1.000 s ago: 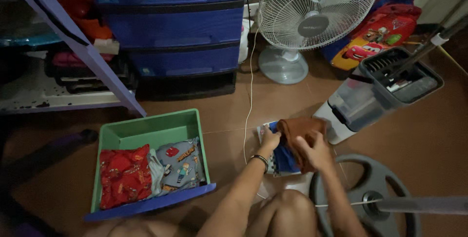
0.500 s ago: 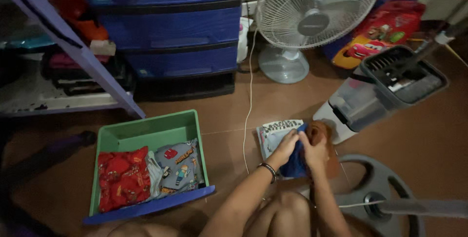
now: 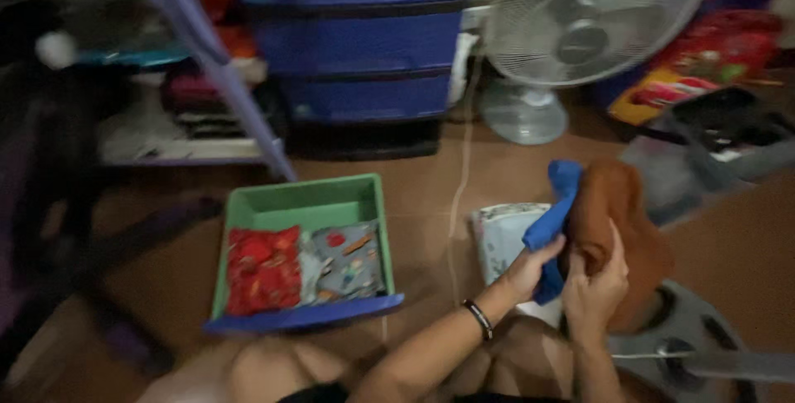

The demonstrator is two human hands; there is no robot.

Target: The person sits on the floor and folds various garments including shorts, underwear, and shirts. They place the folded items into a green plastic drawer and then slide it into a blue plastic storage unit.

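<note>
My left hand (image 3: 537, 267) grips a blue cloth (image 3: 556, 204) that rises above its fingers. My right hand (image 3: 595, 285) clasps a brown garment (image 3: 617, 221) pressed against the blue one; both are lifted off the floor. Under them lies a folded pale patterned cloth (image 3: 502, 237) on the brown floor. To the left sits a green drawer (image 3: 305, 204) with a blue front, holding a folded red cloth (image 3: 263, 269) and a grey patterned cloth (image 3: 352, 260). A dark bracelet is on my left wrist.
A blue drawer cabinet (image 3: 360, 55) stands at the back, a white floor fan (image 3: 580, 30) to its right with a cord running down the floor. A grey appliance (image 3: 716, 146) and a round grey base (image 3: 696, 337) are on the right. A purple shelf frame (image 3: 207, 63) stands left.
Both hands have lifted the blue and brown clothes up off the pale folded cloth. The view has shifted and blurred.
</note>
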